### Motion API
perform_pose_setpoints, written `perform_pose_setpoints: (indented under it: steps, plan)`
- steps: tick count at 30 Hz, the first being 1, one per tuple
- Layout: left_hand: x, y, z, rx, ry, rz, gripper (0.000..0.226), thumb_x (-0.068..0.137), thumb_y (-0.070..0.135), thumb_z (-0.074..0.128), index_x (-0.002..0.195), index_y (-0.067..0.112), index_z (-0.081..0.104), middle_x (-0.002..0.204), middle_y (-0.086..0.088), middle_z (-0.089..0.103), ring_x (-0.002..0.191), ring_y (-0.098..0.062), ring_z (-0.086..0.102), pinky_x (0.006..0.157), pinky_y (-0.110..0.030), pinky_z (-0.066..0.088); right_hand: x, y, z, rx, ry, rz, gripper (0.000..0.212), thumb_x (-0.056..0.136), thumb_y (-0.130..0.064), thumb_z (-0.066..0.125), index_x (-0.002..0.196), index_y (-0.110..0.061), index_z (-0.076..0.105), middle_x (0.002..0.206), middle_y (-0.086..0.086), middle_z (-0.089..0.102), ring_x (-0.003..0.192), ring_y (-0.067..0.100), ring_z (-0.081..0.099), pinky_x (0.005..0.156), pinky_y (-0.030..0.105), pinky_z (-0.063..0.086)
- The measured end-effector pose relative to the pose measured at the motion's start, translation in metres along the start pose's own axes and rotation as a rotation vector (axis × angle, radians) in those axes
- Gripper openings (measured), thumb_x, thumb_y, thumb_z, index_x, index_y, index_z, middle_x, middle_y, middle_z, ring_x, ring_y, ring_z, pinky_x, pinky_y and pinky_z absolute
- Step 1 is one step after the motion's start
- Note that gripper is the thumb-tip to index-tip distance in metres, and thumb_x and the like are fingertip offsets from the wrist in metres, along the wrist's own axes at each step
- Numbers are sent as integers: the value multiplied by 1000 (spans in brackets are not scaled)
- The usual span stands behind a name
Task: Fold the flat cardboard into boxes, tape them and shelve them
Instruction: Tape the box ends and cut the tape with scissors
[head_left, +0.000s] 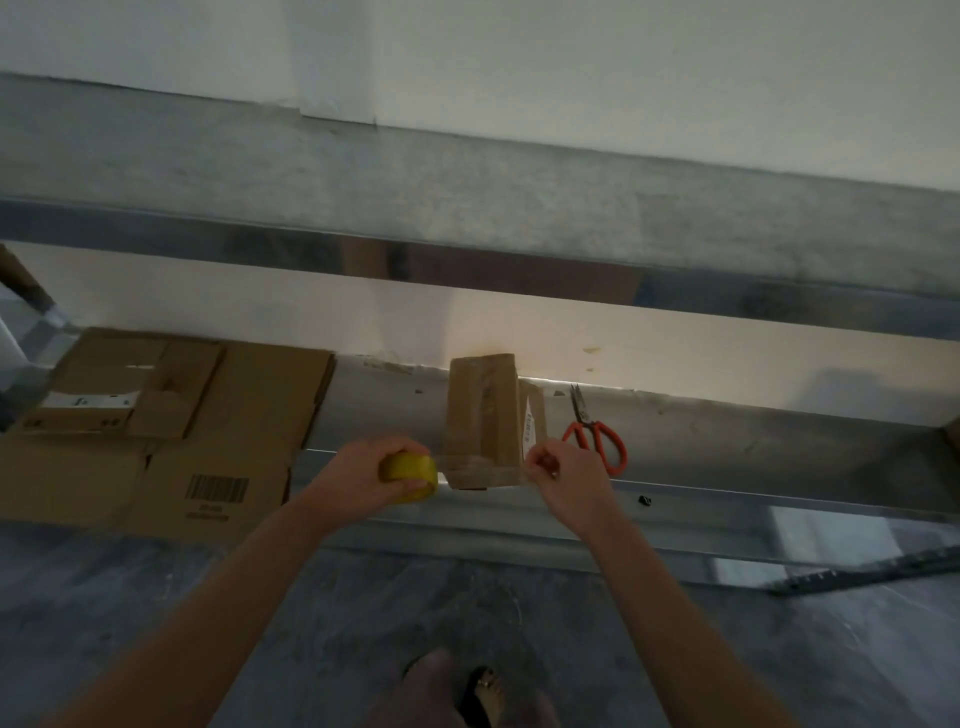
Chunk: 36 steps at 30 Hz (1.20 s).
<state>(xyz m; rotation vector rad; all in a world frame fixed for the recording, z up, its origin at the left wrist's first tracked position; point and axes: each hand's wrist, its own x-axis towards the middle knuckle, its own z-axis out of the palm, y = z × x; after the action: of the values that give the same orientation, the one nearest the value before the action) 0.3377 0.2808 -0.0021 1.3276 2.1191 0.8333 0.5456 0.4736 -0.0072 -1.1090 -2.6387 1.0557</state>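
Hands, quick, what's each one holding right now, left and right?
Left hand: grips the yellow tape roll.
Right hand: fingers curled beside the small box; whether they pinch anything cannot be told.

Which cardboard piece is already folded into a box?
The taped box standing left of the scissors; the cardboard at far left lies flat.

My left hand (358, 478) wraps the yellow roll of tape (410, 467), hiding much of it. I cannot tell whether the curled fingers of my right hand (553, 470) pinch anything. The stack of flat brown cardboard (156, 431) is cut off at the frame's left edge, and the print under its barcode is too small to read. At lower middle, a blurred foot (447, 691) runs off the bottom edge.
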Motion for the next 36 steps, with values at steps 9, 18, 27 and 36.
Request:
perform_pose_setpoints:
  steps: [9,18,27,36]
  plan:
    - [9,1,-4,-223,-73,-72,31,72,41,82,95,46,62,98,23,62,93,1,59,69,-13,50,10,9,-13,-9,3,45,6,90,-22,68,91,-27,65,80,-21,57,75,-9,53,63,2,36]
    - [2,-6,-7,96,41,-88,23,80,34,76,96,33,60,98,14,60,90,-5,55,71,-20,39,9,7,-9,-47,-3,-26,5,88,-18,71,92,-20,71,73,-24,56,70,-12,53,65,-4,37]
    - [-3,-19,-3,19,-48,-54,27,85,36,71,110,35,60,110,18,60,93,1,54,81,-21,45,22,9,-24,-102,-32,0,16,87,-16,70,81,-30,64,91,-10,66,89,6,59,73,13,42]
    - [18,-34,11,251,-54,-125,39,83,45,68,118,27,62,120,7,52,107,-13,52,90,-30,43,32,19,-14,-165,-58,39,6,87,-21,71,91,-24,70,89,-13,61,88,5,56,67,10,35]
